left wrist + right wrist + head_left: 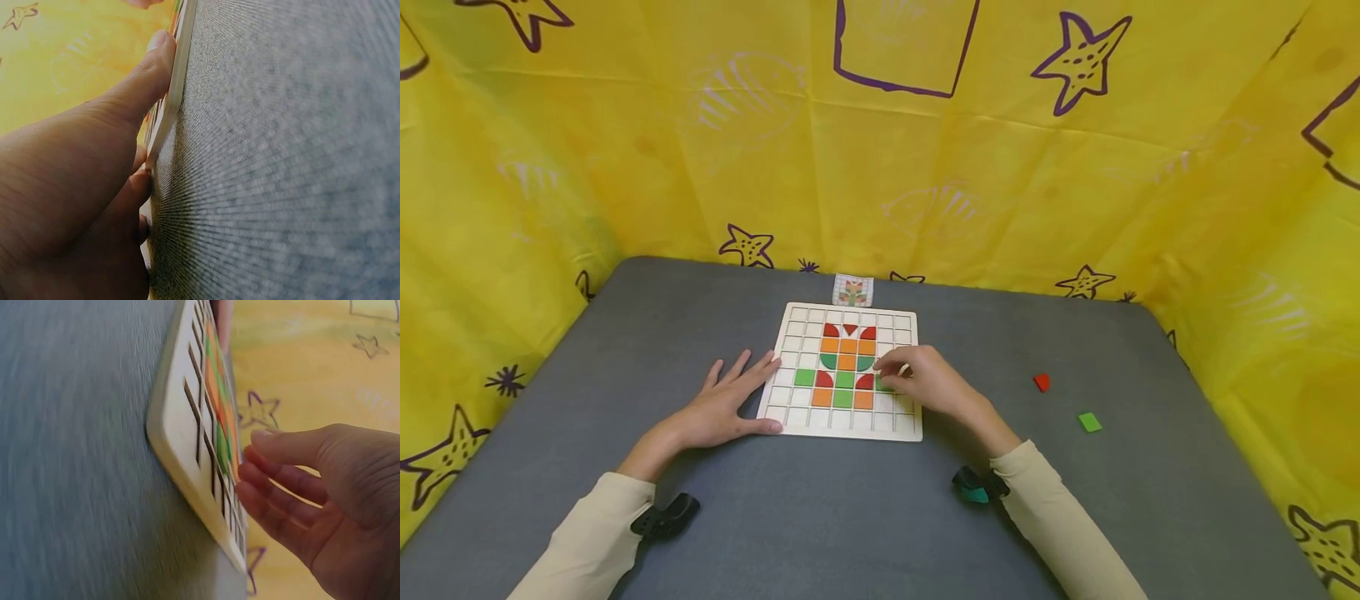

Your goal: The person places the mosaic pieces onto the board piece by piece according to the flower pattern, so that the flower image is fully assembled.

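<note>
Centrally, a pale wooden grid board (841,377) lies flat on the grey table (880,508), its near edge facing the person. Its middle cells hold coloured tiles: red quarter-rounds and a red triangle at the top, orange squares below them, green half-rounds, then a row of green and red pieces, and a bottom row of orange, green, orange. Right hand (928,382): resting over the board's right side, fingers bent down with the tips on a green tile (883,384) in the row of green and red pieces; whether the tile is pinched or merely pressed cannot be told, since the fingers cover most of it. Left hand (726,404): laid flat on the table against the board's left edge, fingers spread and straight, thumb along the board's near left corner, holding nothing. Loose pieces on the table to the right, well apart from the board: one red piece (1042,382), one green square (1089,422). Small pattern card (853,290): just beyond the board's far edge, against the yellow star-printed cloth (880,150) that walls the table on three sides.
</note>
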Tool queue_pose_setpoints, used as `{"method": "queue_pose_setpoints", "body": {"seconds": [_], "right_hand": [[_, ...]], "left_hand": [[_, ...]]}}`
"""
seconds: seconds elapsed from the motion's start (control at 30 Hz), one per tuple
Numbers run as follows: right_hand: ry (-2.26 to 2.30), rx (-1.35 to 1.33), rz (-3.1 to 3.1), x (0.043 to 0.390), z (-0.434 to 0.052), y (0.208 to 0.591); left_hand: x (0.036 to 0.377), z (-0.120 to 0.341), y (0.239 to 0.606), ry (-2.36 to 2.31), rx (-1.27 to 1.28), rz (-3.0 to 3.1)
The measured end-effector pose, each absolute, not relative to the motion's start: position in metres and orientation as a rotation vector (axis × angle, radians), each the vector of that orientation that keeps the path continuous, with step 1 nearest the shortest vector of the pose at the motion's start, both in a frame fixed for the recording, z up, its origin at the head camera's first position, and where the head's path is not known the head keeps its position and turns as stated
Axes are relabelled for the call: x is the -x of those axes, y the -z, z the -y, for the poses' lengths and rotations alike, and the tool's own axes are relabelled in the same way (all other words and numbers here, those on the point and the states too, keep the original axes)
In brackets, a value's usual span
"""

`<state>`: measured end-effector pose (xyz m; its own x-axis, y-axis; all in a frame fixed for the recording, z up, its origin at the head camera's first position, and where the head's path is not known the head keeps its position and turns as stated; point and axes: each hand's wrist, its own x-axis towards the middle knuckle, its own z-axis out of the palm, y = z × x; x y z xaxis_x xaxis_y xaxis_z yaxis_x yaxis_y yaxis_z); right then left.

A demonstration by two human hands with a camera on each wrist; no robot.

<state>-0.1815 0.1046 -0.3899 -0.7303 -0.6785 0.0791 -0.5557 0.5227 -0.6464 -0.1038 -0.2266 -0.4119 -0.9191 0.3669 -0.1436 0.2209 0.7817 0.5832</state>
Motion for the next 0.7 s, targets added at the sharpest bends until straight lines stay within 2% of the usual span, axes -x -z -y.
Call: {"method": "queue_pose_setpoints", "body": {"seconds": [0.7], "right_hand": [[0.953, 0.944, -2.76, 0.199, -0.234, 0.389]], "left_hand": [[0.104, 0.226, 0.411, -0.844, -0.451, -2.719]]}}
